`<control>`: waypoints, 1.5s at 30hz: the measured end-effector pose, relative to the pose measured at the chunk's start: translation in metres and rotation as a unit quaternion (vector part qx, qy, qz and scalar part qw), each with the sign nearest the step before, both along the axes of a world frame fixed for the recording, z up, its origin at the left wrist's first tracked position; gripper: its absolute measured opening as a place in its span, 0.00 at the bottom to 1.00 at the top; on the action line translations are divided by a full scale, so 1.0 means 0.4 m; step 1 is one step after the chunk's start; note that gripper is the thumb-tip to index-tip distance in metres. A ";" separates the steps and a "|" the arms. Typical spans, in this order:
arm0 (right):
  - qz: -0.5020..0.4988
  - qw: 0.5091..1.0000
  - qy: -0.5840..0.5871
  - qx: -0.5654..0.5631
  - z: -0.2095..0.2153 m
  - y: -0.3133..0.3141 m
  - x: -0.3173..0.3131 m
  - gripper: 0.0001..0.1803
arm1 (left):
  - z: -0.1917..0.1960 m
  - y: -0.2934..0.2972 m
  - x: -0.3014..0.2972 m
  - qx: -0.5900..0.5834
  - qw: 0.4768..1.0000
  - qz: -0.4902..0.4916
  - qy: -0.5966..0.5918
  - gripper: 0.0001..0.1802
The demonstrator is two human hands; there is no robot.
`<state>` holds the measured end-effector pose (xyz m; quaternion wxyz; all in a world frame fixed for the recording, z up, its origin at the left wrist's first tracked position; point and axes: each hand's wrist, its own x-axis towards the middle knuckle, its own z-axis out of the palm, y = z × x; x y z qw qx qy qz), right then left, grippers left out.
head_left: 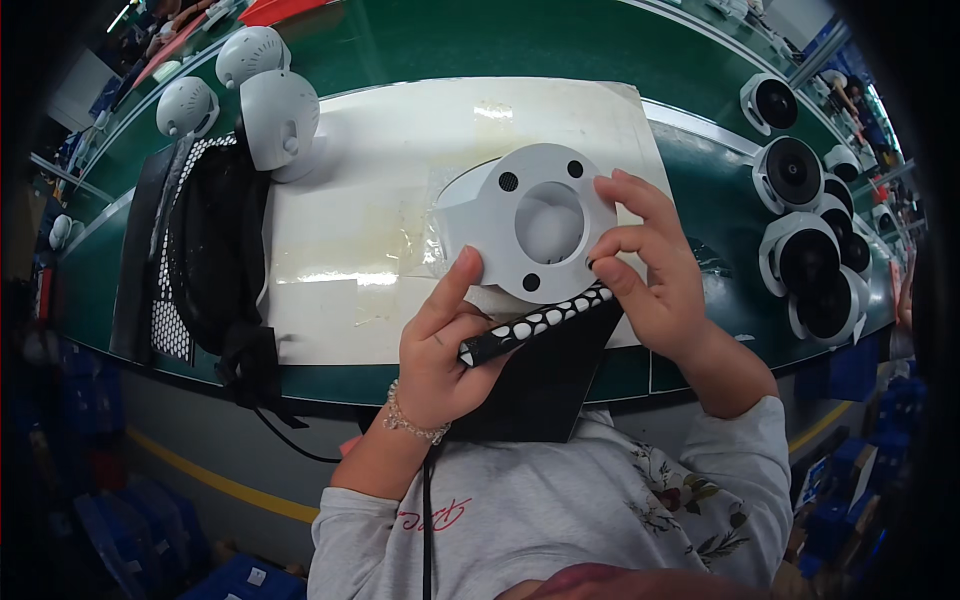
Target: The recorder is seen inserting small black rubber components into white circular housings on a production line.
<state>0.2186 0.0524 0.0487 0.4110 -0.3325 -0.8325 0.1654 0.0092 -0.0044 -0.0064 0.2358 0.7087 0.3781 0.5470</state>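
A white camera-like device (468, 226) lies on the mat with its ring-shaped base turned up. Black round pads sit on the base, and its central hollow shows a white dome. My left hand (445, 350) is closed on a curled black sheet (535, 324) with white round spots, its thumb resting against the base's lower left edge. My right hand (655, 275) is at the base's right rim, fingers bent and thumb tip close to the middle finger. A small dark pad (591, 265) shows at that thumb tip, partly hidden.
A whitish mat (345, 215) with tape patches covers part of the green table (400, 40). White vented devices (280, 120) stand at the left, beside a black bag (220, 235) and dotted sheets (172, 295). Several white devices with round black fronts (790, 170) line the right.
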 end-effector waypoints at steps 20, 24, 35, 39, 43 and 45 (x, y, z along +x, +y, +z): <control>0.068 0.986 -0.151 0.019 0.111 0.120 -0.053 0.22 | -0.003 -0.008 -0.006 0.006 1.000 0.002 0.021 0.08; 0.103 0.975 0.071 -0.187 0.096 0.175 -0.032 0.16 | -0.012 -0.013 -0.011 0.029 1.000 -0.012 0.005 0.09; -0.284 0.913 -0.245 0.161 -0.184 0.601 0.029 0.05 | 0.009 -0.007 -0.014 0.061 0.995 -0.069 0.032 0.15; -0.316 0.903 -0.289 -0.046 -0.183 0.631 0.051 0.14 | 0.000 -0.014 -0.010 0.049 0.997 -0.035 0.050 0.12; -0.297 0.907 -0.297 0.019 -0.225 0.544 0.075 0.24 | -0.010 -0.022 -0.011 0.032 0.998 -0.022 0.042 0.14; -0.262 0.926 -0.268 -0.034 -0.236 0.436 0.106 0.28 | -0.022 -0.025 -0.010 0.032 0.999 0.005 0.037 0.14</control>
